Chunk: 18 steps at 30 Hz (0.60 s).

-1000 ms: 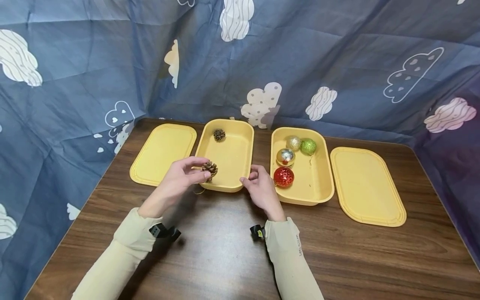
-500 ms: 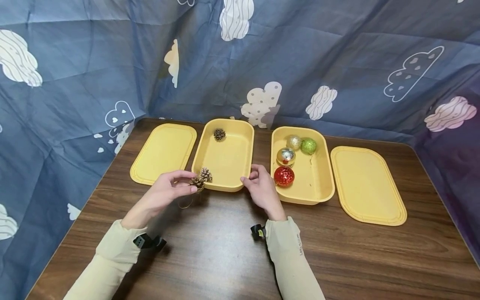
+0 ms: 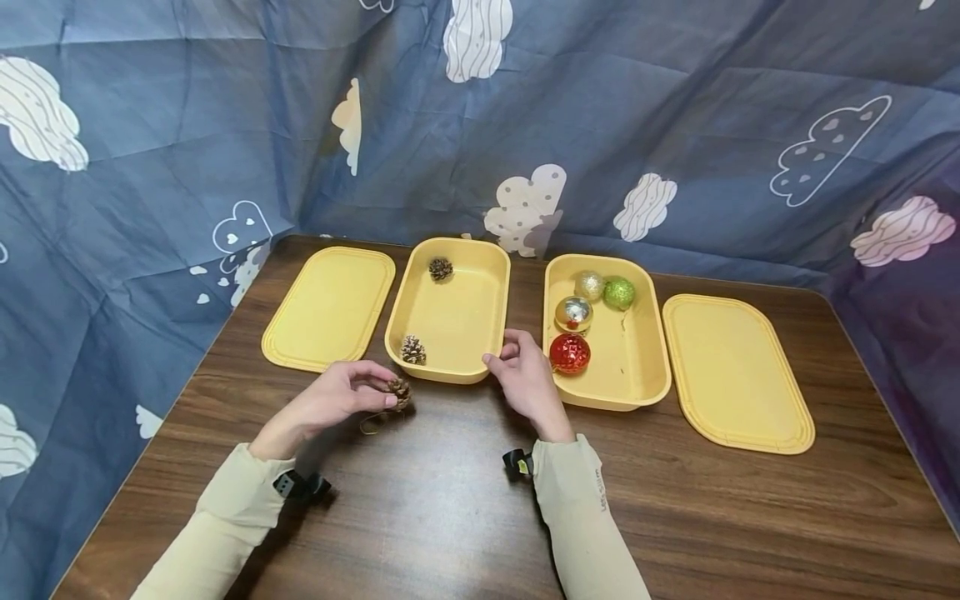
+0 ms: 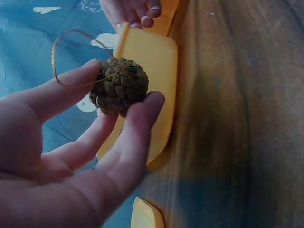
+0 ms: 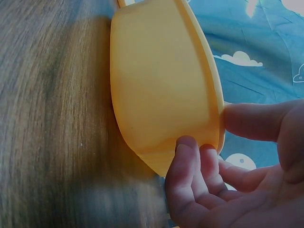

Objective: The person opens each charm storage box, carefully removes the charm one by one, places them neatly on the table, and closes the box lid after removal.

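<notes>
My left hand (image 3: 333, 402) pinches a brown pine cone (image 4: 121, 85) between thumb and fingertips, just in front of the left yellow container (image 3: 450, 377). A gold string loop (image 4: 54, 61) hangs from the cone. Inside that container, a dark pine cone (image 3: 440, 268) lies at the back left, and a white-tipped pine cone (image 3: 413, 350) sits in the near left corner. With my right hand (image 3: 522, 379) I grip the container's near right corner, thumb (image 5: 251, 121) at the rim and fingers curled against the outer wall.
The right yellow container (image 3: 652, 350) holds a red bauble (image 3: 570, 354), a shiny gold one (image 3: 573, 313), a pale glitter one (image 3: 589, 285) and a green one (image 3: 618, 292). Yellow lids (image 3: 330, 308) lie flat at either side. A blue cloud-patterned cloth (image 3: 420, 125) hangs behind the table (image 3: 450, 517).
My left hand has drawn the pine cone back from over the container's near left corner, toward me and slightly left. The white-tipped cone there has come into view. My right hand stays put.
</notes>
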Motion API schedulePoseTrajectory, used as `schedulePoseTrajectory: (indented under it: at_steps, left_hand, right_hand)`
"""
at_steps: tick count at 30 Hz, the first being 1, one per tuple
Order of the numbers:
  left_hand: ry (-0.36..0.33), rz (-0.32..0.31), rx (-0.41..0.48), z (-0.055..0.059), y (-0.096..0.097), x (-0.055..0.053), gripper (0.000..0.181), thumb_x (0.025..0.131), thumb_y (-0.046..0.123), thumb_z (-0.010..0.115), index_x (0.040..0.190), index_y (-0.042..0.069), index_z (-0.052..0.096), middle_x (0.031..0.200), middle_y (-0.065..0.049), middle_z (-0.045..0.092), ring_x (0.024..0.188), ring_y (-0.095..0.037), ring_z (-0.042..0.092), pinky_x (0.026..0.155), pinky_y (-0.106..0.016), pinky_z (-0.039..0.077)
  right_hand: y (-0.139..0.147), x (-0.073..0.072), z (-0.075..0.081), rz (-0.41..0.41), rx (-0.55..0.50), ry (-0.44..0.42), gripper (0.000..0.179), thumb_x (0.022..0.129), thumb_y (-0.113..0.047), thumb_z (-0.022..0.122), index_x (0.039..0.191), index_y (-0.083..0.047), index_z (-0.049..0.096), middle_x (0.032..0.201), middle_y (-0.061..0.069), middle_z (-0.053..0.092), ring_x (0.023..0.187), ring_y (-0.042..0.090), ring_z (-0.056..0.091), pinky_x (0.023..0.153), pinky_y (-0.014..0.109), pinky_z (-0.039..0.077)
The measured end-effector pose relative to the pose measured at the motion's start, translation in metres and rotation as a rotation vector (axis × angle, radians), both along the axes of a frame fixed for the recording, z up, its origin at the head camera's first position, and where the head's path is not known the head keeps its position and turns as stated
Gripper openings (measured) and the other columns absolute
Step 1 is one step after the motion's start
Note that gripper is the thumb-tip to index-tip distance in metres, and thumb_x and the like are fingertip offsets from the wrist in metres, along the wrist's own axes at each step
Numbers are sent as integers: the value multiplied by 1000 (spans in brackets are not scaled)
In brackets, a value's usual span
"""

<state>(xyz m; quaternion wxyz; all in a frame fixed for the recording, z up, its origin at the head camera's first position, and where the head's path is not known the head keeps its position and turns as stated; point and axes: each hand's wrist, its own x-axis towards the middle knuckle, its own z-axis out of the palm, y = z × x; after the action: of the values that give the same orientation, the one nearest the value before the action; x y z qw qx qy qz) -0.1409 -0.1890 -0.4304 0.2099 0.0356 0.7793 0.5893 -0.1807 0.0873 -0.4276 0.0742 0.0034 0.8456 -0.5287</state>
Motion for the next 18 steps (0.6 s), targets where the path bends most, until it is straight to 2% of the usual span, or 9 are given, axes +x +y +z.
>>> schedulePoseTrajectory:
  at_steps: [11,18]
  left_hand:
    - [33,-49,-115,-8,3,0,37,84,10,72,114,-9,60,96,-16,67,80,-12,62,72,-20,53]
    - [35,-68,-184,-11,2,0,35,84,13,73,110,-7,63,96,-15,68,81,-12,63,74,-22,52]
  right_hand:
    - [1,0,0,-4,5,-4,57,89,-19,68,138,0,44,103,9,58,92,22,63,76,29,50]
    - [0,0,-1,-3,2,0,57,89,-19,68,138,0,44,103,10,58,92,22,64,77,30,51]
